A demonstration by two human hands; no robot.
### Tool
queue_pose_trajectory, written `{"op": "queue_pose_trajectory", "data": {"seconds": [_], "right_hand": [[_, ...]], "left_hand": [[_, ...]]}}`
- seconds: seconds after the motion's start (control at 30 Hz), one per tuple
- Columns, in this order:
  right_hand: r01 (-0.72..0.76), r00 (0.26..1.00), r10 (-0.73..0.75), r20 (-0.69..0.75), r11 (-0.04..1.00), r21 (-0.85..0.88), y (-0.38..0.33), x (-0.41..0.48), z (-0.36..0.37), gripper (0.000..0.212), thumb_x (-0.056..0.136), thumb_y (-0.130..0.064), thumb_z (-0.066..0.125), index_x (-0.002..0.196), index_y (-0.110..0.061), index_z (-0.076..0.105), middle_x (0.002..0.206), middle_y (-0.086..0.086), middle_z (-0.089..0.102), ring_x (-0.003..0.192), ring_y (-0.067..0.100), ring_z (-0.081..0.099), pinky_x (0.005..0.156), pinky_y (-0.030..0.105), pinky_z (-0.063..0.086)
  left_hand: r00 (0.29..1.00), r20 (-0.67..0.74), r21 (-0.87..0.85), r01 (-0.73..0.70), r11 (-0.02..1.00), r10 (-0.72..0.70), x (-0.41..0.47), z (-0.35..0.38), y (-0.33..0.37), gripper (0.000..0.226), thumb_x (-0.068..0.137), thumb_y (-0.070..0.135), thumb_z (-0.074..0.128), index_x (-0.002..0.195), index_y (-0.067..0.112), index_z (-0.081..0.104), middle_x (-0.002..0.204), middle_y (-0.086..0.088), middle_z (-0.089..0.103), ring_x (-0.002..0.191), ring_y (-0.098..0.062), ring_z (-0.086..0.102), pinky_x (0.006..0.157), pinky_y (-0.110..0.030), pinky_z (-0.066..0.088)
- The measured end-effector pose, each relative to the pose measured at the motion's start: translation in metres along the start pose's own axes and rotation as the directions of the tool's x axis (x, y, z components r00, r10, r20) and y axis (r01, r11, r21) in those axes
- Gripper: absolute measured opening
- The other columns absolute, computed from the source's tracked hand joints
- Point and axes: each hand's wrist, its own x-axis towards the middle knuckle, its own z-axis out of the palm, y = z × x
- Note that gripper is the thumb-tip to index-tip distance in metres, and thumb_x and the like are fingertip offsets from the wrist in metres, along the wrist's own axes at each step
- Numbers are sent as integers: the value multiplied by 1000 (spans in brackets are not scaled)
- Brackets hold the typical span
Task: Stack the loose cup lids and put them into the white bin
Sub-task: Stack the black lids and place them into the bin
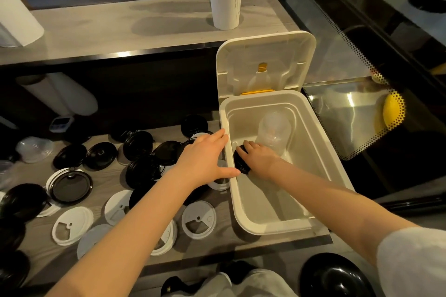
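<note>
Placement step, we judge: a black stack (241, 164) of lids is going down inside the bin (265, 227). Our right hand (260, 159) is in the bin, low against its left wall, fingers curled over the stack and holding it. The stack sits between palm and that wall, on edge or tilted, we cannot tell which. Whether it touches the bin floor is hidden.

Our left hand (205, 157) is outside the bin at the same left wall. Its fingers are straight and slightly spread, the thumb is at the rim, and it holds nothing. It looks to be steadying the bin.

A clear stack (274, 132) lies in the bin's far half, just beside the right fingertips; contact is unclear. The flap (265, 60) stands up at the bin's far end, so the opening is free.

Task is far from done, we judge. Many loose black lids (101, 158) and white lids (198, 219) are scattered on the counter (120, 171) left of the bin, some just beside its left wall.

Next move calls for letting the stack settle against the wall so it does not fan out, then lifting the right hand clear of the rim. After that we gather same-type lids left of the bin, since black and white probably will not nest together.
</note>
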Motion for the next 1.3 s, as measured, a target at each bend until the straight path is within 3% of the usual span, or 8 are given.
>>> {"op": "queue_pose_trajectory", "data": {"seconds": [0.2,0.4,0.53,0.63,0.73,0.87,1.07,1.3], "right_hand": [[-31,997,23,68,992,120,1,-7,-11,93,85,-43,63,151,-13,5,157,15,7,144,31,15,113,40,28],[-49,999,49,7,936,348,4,-35,-28,84,88,-36,63,151,-13,13,158,10,10,143,28,18,114,37,25],[-91,985,136,-103,931,353,7,-53,-45,61,89,-32,61,141,-11,38,146,11,35,130,28,37,103,39,40],[-124,936,250,-248,893,433,3,-61,-66,43,91,-28,56,129,-11,51,128,9,52,117,27,47,93,40,45],[-105,896,278,-345,890,444,-12,-65,-91,39,92,-25,52,129,-12,51,122,7,54,114,28,49,89,39,46],[-15,872,210,-442,915,403,-47,-62,-117,35,94,-24,48,126,-11,53,125,6,53,115,26,47,89,37,45],[41,896,147,-419,912,408,-99,-37,-124,40,93,-28,51,130,-13,50,128,5,52,119,24,46,94,33,41],[41,971,66,-231,902,430,-173,1,-104,47,92,-30,52,135,-15,44,131,7,48,121,28,45,93,41,45]], "left_hand": [[999,-16,26,-35,999,36,-1,1,-4,93,81,63,55,151,21,11,159,5,5,145,-20,11,113,-43,25],[998,-49,91,36,995,-32,-7,-1,-42,88,82,60,56,150,21,16,159,-1,9,146,-23,10,115,-46,24],[997,0,206,77,975,-78,-11,2,-72,77,86,54,55,148,21,24,156,-5,18,143,-25,16,112,-46,28],[995,4,239,94,966,-98,-17,0,-90,66,85,52,55,141,22,37,144,-3,37,134,-23,33,102,-44,39],[993,-3,236,115,965,-117,-22,-4,-108,60,85,52,54,135,20,43,133,-1,46,124,-22,42,94,-40,43],[990,-6,272,135,953,-138,-29,-10,-129,61,87,52,53,136,17,43,138,-3,44,126,-23,43,95,-40,42],[983,2,227,178,957,-183,-49,-6,-172,61,89,50,51,140,17,40,141,-4,42,129,-24,40,98,-39,43],[961,58,7,269,963,-269,-79,34,-228,50,90,42,55,130,14,48,128,-8,49,122,-27,44,95,-39,44]]}}
